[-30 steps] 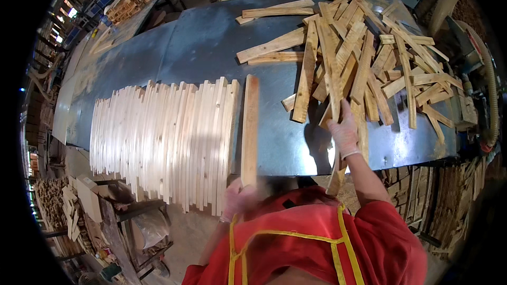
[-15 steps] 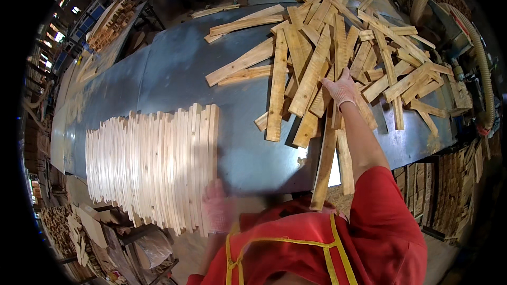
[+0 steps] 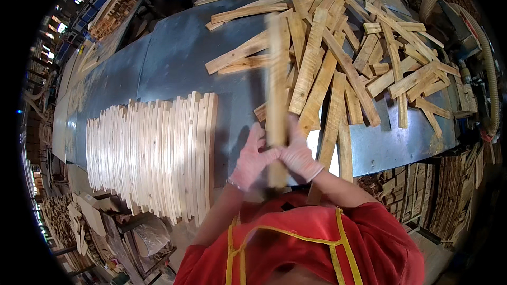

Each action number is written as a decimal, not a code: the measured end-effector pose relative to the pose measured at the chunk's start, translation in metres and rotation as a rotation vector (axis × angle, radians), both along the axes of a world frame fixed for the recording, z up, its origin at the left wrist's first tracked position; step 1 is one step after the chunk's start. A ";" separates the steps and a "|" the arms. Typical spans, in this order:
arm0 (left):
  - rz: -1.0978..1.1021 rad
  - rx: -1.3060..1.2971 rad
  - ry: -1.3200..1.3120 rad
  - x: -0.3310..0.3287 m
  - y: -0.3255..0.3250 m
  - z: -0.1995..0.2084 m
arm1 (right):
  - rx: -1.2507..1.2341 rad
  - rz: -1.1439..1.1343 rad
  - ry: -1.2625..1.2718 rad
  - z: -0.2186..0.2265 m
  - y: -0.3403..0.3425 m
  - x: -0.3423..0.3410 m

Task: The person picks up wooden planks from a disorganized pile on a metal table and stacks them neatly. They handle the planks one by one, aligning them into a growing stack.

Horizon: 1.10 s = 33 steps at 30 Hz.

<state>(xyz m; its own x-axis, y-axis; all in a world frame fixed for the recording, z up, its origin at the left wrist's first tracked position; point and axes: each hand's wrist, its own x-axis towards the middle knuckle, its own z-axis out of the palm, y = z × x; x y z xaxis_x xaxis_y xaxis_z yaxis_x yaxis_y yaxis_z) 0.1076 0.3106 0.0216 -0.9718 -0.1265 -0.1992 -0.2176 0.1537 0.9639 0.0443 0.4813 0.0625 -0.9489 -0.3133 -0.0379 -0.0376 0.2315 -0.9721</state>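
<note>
- Both the left hand (image 3: 247,162) and right hand (image 3: 300,157) touch a blurred wooden stick (image 3: 276,84) at the wearer's 12 o'clock; left fingers are spread, thumb against the wood, while blur hides how tightly the right one grasps.
- Turning or shifting one piece seems the step in hand; the next move calls for a steady hold.
- Pale strips (image 3: 153,158) lie side by side at 10 o'clock.
- Loose rough sticks (image 3: 349,76) lie heaped at 1 o'clock on the metal table (image 3: 179,53).

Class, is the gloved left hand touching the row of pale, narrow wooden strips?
Apart: the head view shows blue-grey metal tabletop between the left hand and the row of strips.
</note>
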 end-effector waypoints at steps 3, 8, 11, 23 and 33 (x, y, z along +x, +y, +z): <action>0.287 0.483 -0.056 0.007 -0.032 -0.003 | 0.292 0.220 0.015 0.004 -0.011 -0.023; 0.461 -0.161 -0.497 0.071 -0.129 0.019 | 0.953 -0.486 0.538 -0.042 0.005 -0.162; 0.498 -0.646 -0.395 0.113 -0.154 0.052 | 1.145 -0.408 0.300 -0.061 0.005 -0.177; 0.118 -0.688 0.129 0.116 -0.147 -0.028 | 0.100 -0.370 0.055 -0.002 -0.044 0.026; 0.183 -0.708 -0.046 0.062 -0.085 -0.066 | 0.355 -0.347 0.066 0.006 0.122 -0.045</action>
<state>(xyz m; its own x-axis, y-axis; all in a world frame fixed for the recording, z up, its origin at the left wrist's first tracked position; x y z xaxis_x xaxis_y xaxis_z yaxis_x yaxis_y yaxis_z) 0.1696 0.2261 -0.0446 -0.9153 -0.3996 -0.0499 -0.3375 0.6936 0.6364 -0.0011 0.6036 0.0686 -0.9989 0.0423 -0.0216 0.0415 0.5574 -0.8292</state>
